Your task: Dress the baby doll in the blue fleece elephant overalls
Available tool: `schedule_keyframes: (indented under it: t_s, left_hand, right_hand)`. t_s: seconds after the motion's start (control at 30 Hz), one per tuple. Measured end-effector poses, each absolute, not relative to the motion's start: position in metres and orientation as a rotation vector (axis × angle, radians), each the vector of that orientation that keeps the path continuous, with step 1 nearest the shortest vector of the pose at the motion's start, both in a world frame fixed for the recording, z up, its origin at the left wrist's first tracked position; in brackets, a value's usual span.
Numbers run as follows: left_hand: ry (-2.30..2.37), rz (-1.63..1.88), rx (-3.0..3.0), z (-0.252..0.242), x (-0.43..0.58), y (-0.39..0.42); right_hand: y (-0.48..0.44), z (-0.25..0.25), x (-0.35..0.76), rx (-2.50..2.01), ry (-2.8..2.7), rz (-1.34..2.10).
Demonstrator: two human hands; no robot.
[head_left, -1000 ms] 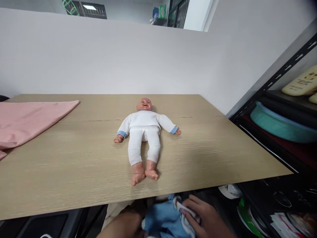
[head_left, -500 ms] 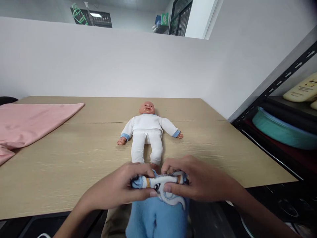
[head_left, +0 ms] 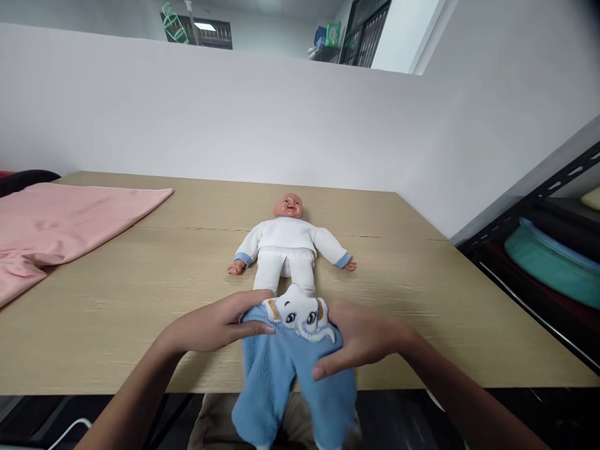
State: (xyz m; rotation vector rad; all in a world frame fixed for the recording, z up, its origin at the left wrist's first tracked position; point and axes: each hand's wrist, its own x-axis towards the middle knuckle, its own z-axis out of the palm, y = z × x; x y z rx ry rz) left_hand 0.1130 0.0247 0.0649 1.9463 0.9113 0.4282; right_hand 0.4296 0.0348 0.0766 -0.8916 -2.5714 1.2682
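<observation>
Light-blue fleece baby pants point(head_left: 267, 369) with a white elephant face on the front hang over the table's near edge. My left hand point(head_left: 225, 322) pinches the waistband's left side, thumb in front and fingers behind. My right hand point(head_left: 360, 334) is closed around the right side, its thumb on the front and its fingers partly blurred and hidden. A baby doll point(head_left: 288, 236) in a white top with blue cuffs lies on its back just beyond, arms spread. Its feet are hidden behind the pants' waist.
A pink cloth point(head_left: 89, 215) lies on the left of the wooden table point(head_left: 140, 325). White wall panels point(head_left: 234, 112) rise behind. To the right, a dark shelf point(head_left: 529, 300) holds a teal basin-like item point(head_left: 553, 262).
The pants' bunched waist has been opened out, so the whole elephant face shows. Both hands have shifted to the sides of the waist, and the legs hang more spread. The view has moved slightly.
</observation>
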Motion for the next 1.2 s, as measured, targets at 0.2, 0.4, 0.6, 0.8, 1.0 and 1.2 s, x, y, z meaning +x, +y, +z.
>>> schedule_keyframes:
  t_s: [0.2,0.4,0.6,0.8,1.0,1.2]
  left_hand:
    - [0.549,0.355,1.773,0.057,0.114,0.025]
    - [0.234,0.244,1.627,0.066,0.125,0.021]
    - [0.173,0.299,1.441,0.03,0.118,0.003]
    - [0.44,0.406,1.31,0.006,0.108,-0.014]
    - [0.256,0.276,1.066,0.022,0.123,-0.013]
    - [0.448,0.452,1.046,0.004,0.113,-0.027]
  right_hand:
    - [0.032,0.073,0.409,-0.669,-2.346,1.318]
    - [0.02,0.073,0.397,-0.445,-2.335,1.771]
    - [0.0,0.073,0.393,-0.369,-2.118,1.893]
    - [0.002,0.069,0.398,-0.561,-2.104,2.021]
    - [0.005,0.057,0.392,-0.477,-1.978,2.181]
    - [-0.011,0.041,0.392,-0.656,-1.828,1.932]
